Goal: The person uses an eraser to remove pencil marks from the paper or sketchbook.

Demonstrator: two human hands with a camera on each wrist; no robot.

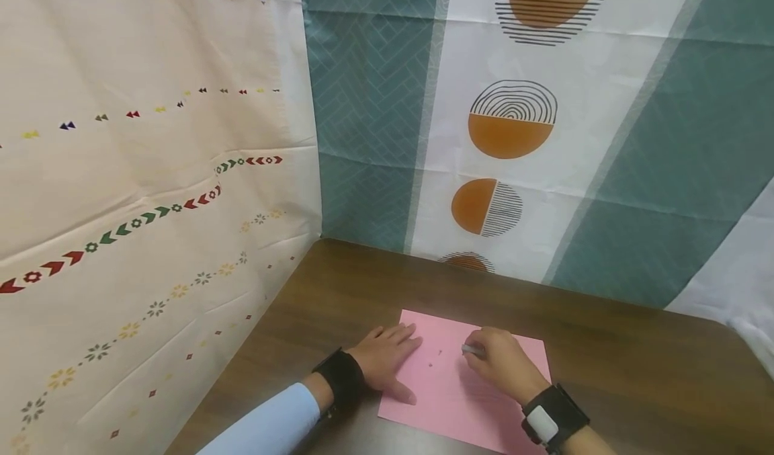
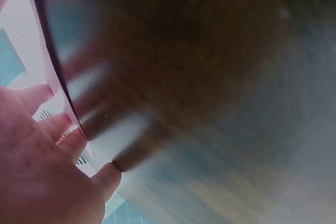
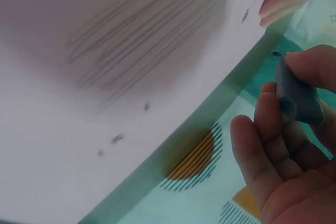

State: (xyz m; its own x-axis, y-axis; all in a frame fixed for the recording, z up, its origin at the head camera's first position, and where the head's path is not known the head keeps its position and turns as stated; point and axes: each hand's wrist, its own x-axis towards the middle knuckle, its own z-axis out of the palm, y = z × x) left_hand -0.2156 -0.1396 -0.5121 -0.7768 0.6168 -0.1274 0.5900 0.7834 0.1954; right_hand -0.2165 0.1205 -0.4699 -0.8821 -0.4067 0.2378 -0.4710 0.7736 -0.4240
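Note:
A sheet of pink paper lies on the brown table. My left hand rests on its left side with fingers spread; in the left wrist view the fingers are straight near the paper's edge. Over the right half of the sheet, my right hand pinches a small grey eraser between thumb and fingers. Faint grey pencil strokes run across the paper in the right wrist view. A few dark crumbs are scattered on it.
The wooden table extends around the sheet. A cream patterned cloth hangs at the left, and a teal and white cloth with orange circles hangs behind the table. Both wrists wear black bands.

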